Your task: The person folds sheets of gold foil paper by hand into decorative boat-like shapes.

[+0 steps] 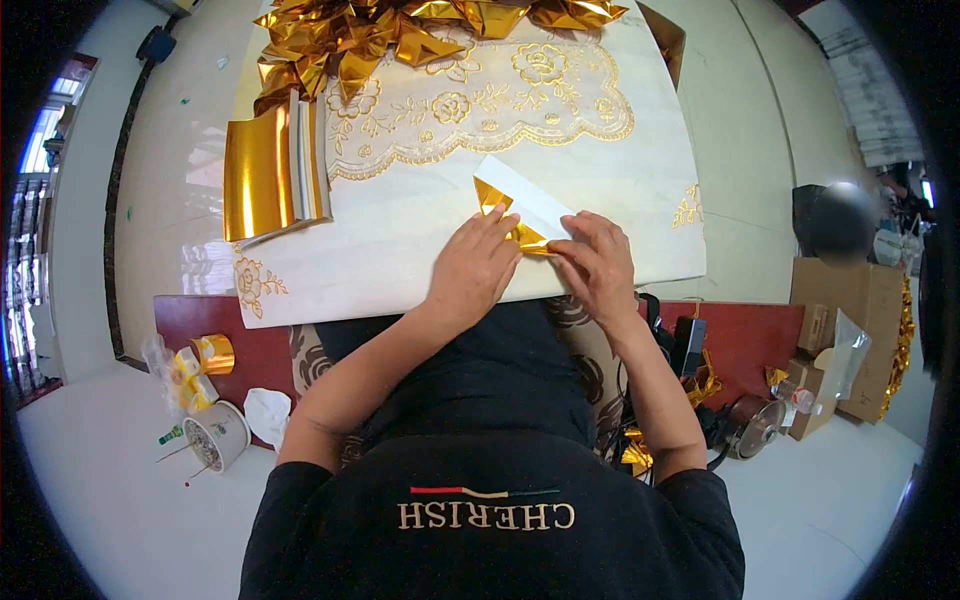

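A sheet of gold foil paper (pixel 535 205) with a white back lies partly folded near the front edge of the table, its gold side showing at the left and along the bottom. My left hand (pixel 473 268) lies flat on the gold part, fingers stretched toward the sheet. At the sheet's lower right corner, my right hand (pixel 598 262) pinches the paper between thumb and fingers. To the left sits a stack of gold sheets (pixel 262 175), slightly curled. Folded gold pieces (pixel 400 40) are heaped at the far side.
The table bears a white cloth with gold embroidery (pixel 450 108). Beyond it at the lower left are a gold roll (pixel 214 354) and a white bucket (pixel 216 437). Cardboard boxes (pixel 850 300) and a round metal lidded pot (pixel 755 427) stand at the right.
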### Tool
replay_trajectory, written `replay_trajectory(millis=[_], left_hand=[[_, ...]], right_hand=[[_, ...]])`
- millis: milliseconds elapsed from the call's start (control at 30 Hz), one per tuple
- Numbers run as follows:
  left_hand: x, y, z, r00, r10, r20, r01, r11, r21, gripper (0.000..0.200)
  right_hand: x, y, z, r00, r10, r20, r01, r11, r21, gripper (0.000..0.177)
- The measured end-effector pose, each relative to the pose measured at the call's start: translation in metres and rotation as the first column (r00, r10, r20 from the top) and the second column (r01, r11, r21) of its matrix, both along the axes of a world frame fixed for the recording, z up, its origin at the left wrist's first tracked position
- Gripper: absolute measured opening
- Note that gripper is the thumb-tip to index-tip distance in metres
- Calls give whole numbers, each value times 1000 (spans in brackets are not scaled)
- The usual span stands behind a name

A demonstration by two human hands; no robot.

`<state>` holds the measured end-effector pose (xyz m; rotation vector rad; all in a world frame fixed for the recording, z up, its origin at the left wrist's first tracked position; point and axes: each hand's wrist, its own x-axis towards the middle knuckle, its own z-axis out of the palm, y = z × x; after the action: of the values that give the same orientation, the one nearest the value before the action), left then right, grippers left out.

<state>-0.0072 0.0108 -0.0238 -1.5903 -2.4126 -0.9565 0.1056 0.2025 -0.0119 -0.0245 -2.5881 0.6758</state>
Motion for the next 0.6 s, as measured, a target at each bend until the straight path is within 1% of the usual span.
replay_trajectory(millis=[100, 300, 400, 500, 600], left_hand=[[1, 2, 1, 997, 26, 67, -29, 999, 33, 12], [2, 7, -1, 992, 83, 90, -90, 993, 74, 10], [0, 8, 1, 989, 94, 111, -101, 993, 54, 10], [1, 12, -2, 990, 119, 77, -125, 989, 81, 10], [0, 14, 0, 988, 129, 90, -135, 988, 67, 11]], right_hand=[[0, 2, -4, 1000, 4, 6, -3, 999, -43, 22], [-1, 6, -7, 998, -18, 61, 26, 991, -133, 16], [-4, 4, -7, 997, -45, 65, 53, 991, -123, 13], [-7, 1, -6, 995, -90, 50, 96, 984, -149, 12], [-10, -1, -8, 993, -118, 24, 120, 982, -143, 13]])
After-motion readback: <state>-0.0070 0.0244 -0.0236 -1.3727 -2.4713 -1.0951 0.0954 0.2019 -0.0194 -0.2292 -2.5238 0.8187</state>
